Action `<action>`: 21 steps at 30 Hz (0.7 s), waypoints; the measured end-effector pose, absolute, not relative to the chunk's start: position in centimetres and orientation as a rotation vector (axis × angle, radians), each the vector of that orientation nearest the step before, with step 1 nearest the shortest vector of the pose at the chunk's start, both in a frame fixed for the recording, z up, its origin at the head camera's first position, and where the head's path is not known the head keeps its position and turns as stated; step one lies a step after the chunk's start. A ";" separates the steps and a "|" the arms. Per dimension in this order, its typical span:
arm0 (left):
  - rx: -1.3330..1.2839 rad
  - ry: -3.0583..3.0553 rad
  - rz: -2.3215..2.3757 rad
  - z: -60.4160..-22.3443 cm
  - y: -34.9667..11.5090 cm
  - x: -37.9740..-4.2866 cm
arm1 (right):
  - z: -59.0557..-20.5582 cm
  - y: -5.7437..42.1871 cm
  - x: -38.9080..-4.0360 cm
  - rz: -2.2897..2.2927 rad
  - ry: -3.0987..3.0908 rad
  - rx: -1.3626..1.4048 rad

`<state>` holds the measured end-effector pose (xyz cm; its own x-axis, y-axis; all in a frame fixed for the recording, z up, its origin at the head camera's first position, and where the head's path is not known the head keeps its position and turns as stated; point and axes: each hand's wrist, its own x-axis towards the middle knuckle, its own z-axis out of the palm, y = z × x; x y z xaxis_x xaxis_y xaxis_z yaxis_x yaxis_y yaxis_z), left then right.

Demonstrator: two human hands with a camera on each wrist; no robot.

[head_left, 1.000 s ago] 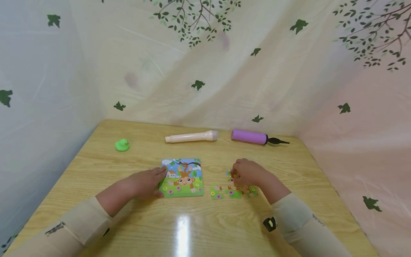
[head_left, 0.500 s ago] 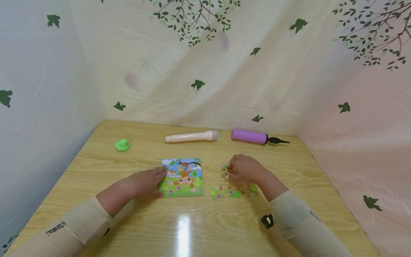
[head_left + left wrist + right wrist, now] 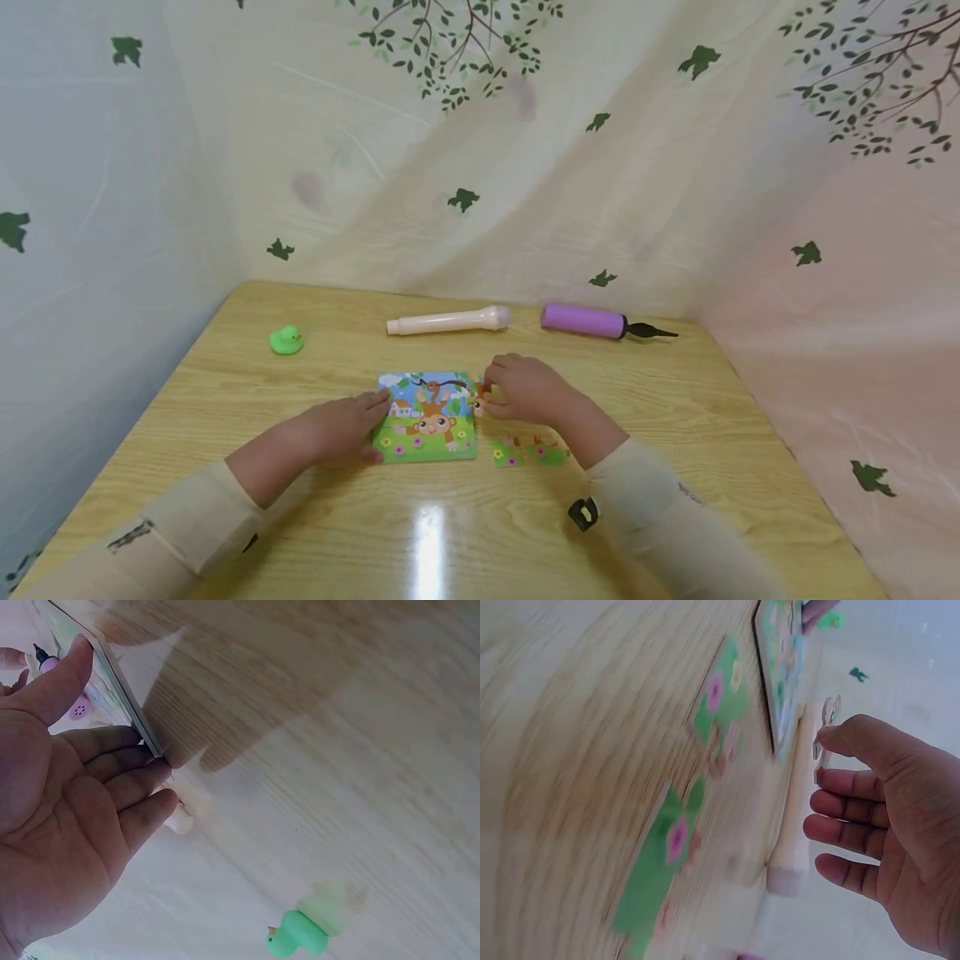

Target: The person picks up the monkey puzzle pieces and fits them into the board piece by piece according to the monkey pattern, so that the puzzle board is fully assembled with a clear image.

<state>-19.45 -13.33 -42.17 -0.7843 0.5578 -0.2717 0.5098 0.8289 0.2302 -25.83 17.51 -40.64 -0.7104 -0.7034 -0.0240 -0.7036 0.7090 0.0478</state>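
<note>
1 puzzle piece (image 3: 478, 405) sits pinched in the right hand (image 3: 531, 392).

In the head view, the right hand (image 3: 525, 392) hides much of the puzzle piece (image 3: 477, 406) it pinches, leaving little of the print readable. The left hand (image 3: 345, 425) covers parts of the monkey puzzle board's (image 3: 427, 446) side nearest the table's left edge. The front edge and front corners of the table (image 3: 337, 533) are cut off. From the right wrist, the two loose pieces (image 3: 660, 862) are blurred and the board is cut off. From the left wrist, fingers cover most of the pale pink wand (image 3: 180, 820).
</note>
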 end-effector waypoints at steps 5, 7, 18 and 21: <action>0.817 2.696 0.215 -42.0 -13.3 -19.4 | -40.9 14.7 -25.7 0.148 2.861 -1.213; 0.821 2.703 0.214 -41.9 -13.3 -19.4 | -41.0 13.8 -25.6 0.189 2.855 -1.251; 0.805 2.710 0.204 -41.6 -13.1 -19.6 | -42.1 10.2 -25.6 0.325 2.805 -1.312; 0.793 2.712 0.183 -41.5 -13.1 -19.7 | -42.2 9.8 -25.6 0.344 2.789 -1.286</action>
<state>-19.71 -13.06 -41.54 -0.7992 0.5433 -0.2570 0.5038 0.8388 0.2065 -25.63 9.78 -42.23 -0.6525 -0.7449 -0.1389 -0.7564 0.6291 0.1792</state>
